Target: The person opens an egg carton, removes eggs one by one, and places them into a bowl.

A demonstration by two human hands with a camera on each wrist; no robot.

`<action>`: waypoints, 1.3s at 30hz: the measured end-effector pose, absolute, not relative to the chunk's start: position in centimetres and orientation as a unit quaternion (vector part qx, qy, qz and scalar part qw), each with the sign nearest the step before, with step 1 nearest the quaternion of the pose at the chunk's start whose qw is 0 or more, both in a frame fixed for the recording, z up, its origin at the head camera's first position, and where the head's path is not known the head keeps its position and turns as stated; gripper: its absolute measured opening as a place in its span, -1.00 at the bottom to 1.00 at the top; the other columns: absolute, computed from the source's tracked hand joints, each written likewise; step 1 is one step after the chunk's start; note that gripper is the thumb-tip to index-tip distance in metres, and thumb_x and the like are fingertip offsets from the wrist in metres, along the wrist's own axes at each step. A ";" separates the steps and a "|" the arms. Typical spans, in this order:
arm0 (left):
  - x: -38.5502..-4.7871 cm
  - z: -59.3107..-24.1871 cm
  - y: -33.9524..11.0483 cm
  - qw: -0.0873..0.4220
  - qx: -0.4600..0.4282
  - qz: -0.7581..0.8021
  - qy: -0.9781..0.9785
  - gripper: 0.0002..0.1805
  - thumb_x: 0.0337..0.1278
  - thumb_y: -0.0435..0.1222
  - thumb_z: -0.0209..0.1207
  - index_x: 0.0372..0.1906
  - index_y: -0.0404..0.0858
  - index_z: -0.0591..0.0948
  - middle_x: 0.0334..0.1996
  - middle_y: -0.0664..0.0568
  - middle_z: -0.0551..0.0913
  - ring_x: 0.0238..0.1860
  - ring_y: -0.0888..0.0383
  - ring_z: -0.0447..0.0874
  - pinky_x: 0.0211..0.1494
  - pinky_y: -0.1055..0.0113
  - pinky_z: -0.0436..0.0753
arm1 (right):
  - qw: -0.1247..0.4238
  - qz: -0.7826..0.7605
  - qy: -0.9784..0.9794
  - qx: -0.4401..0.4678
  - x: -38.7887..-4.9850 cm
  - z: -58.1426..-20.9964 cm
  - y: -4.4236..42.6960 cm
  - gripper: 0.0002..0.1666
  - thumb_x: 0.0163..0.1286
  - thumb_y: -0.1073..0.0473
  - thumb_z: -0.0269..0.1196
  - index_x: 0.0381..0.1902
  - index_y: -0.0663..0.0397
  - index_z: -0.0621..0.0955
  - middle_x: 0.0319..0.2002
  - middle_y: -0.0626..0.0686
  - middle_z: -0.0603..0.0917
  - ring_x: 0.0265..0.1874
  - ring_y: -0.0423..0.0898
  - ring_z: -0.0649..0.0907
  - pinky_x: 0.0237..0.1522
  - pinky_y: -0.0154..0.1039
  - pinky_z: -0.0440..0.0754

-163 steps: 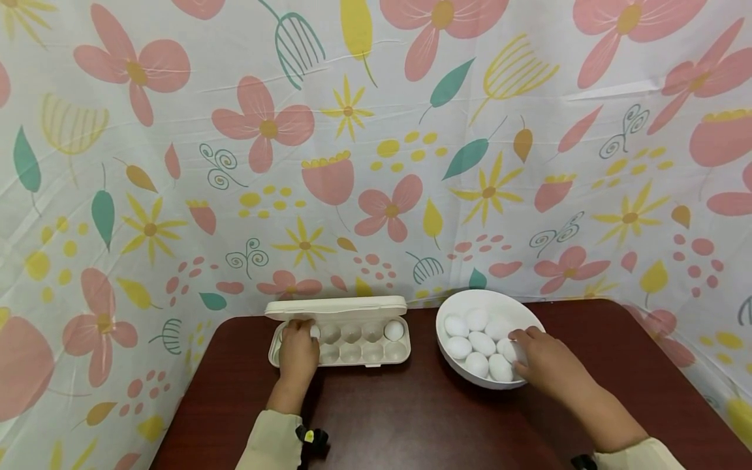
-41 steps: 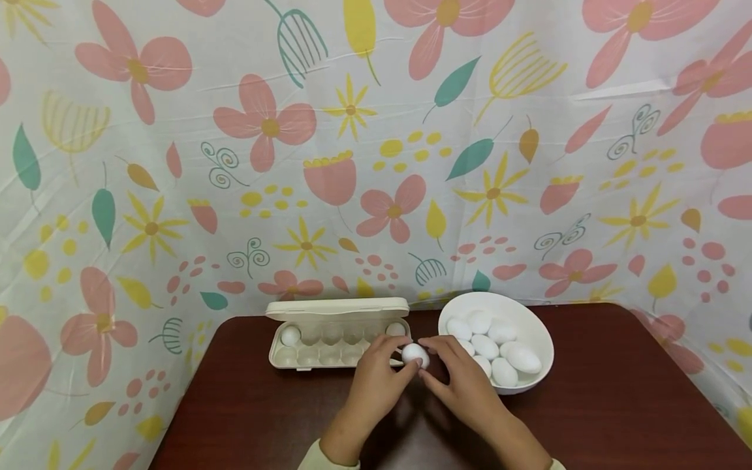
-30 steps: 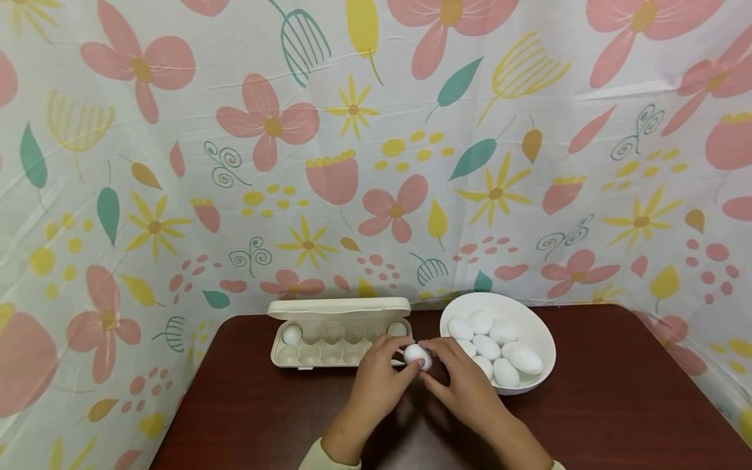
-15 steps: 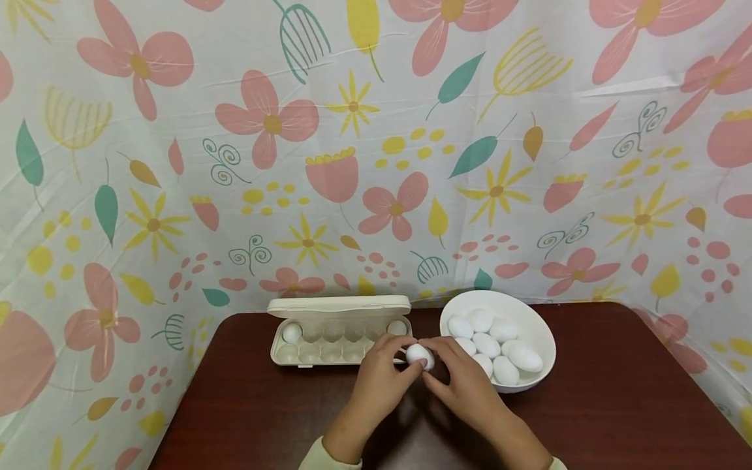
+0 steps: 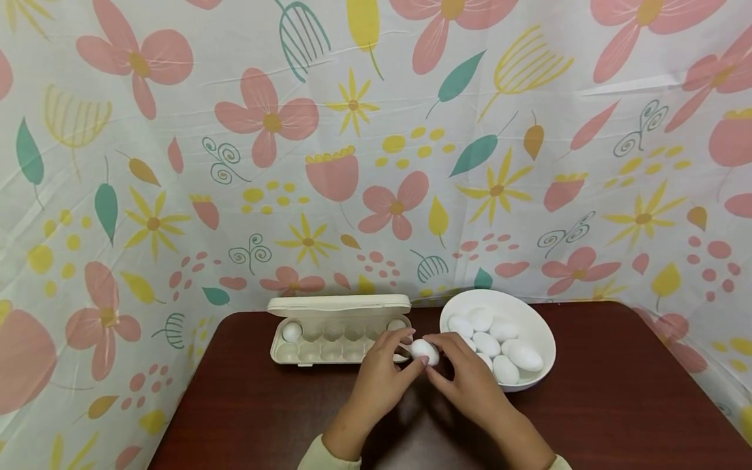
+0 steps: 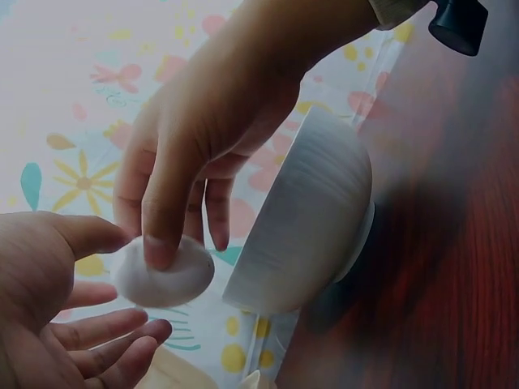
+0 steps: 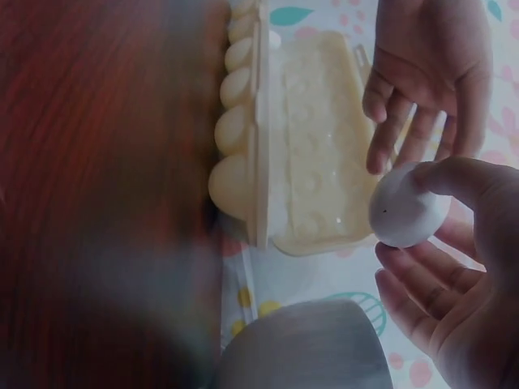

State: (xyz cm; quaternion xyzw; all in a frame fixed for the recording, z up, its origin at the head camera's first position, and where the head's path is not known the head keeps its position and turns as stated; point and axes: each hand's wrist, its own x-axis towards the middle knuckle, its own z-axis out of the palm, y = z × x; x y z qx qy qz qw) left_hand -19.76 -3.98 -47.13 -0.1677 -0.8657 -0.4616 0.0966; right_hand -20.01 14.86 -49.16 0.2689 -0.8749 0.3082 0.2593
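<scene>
A white egg [image 5: 424, 352] is between my two hands, above the table. My right hand [image 5: 472, 375] pinches it with thumb and fingers, as the right wrist view also shows on the egg [image 7: 405, 209]. My left hand [image 5: 382, 378] is beside it, fingers spread and mostly apart from the shell. Its thumb tip lies at the egg's edge; whether it touches, I cannot tell. To the left stands an opened egg carton [image 5: 317, 357], with one egg [image 5: 291, 331] at its back left and another egg [image 5: 396, 324] at its back right, partly hidden.
A white bowl [image 5: 543, 329] with several white eggs stands right of my hands, close behind the right one. The dark red-brown table [image 5: 282, 418] ends at a flower-patterned cloth [image 5: 376, 163] hanging behind. The carton's raised lid [image 5: 339, 303] stands along the back edge.
Earlier my left hand was in the carton and my right at an egg in the bowl. Both then came together around one egg. It has now shifted slightly right, away from my left fingers.
</scene>
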 end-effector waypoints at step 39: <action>-27.0 -52.3 -5.2 0.175 -0.101 -0.402 -0.893 -0.61 0.13 -0.30 0.38 0.09 -0.23 0.70 0.06 -0.09 0.67 0.12 -0.11 0.62 0.20 -0.02 0.60 | 0.237 0.310 -0.907 0.156 -21.9 -47.9 19.9 -0.44 0.21 0.21 0.49 0.16 0.08 0.58 0.00 0.03 0.65 -0.11 -0.06 0.68 -0.09 -0.03 0.69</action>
